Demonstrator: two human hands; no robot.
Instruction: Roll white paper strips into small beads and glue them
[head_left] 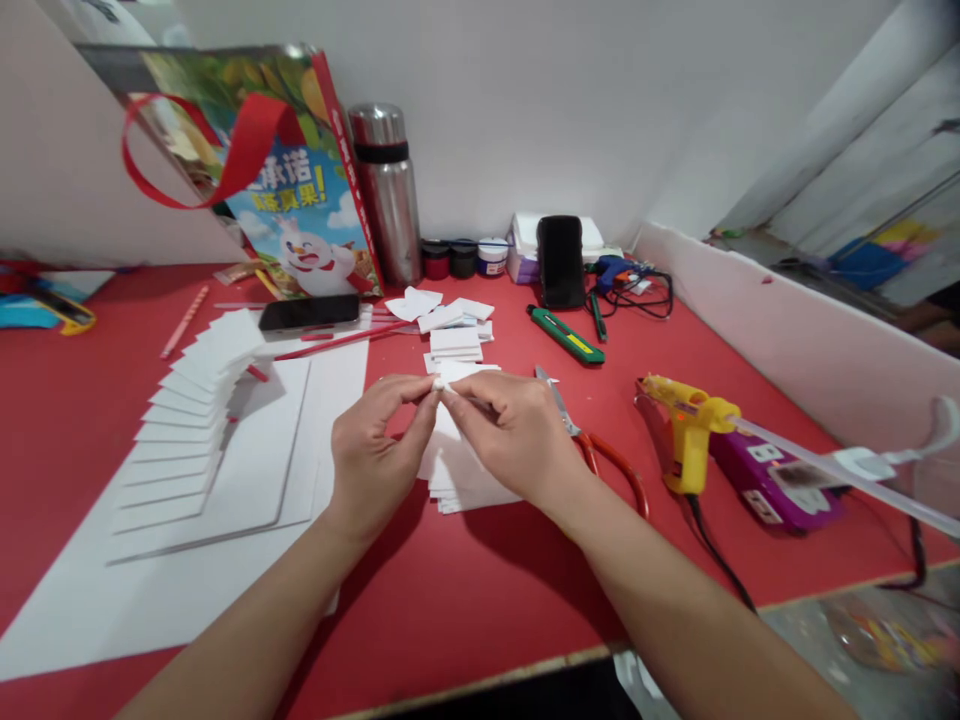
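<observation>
My left hand (379,440) and my right hand (510,432) meet over the middle of the red table (465,590). Both pinch a small white scrap (439,386) between thumb and fingertips. Under my hands lies a stack of white foam-board pieces (459,480). More cut white pieces (450,322) lie just beyond. To the left stands a spiral staircase of white steps (187,420) on a white board (262,470).
Red-handled scissors (600,450) lie right of my hands, then a yellow glue gun (686,425) and a purple power strip (765,480). A green utility knife (566,335), a black phone (309,312), a steel flask (388,190), a printed bag (285,170) and paint jars (463,258) sit farther back.
</observation>
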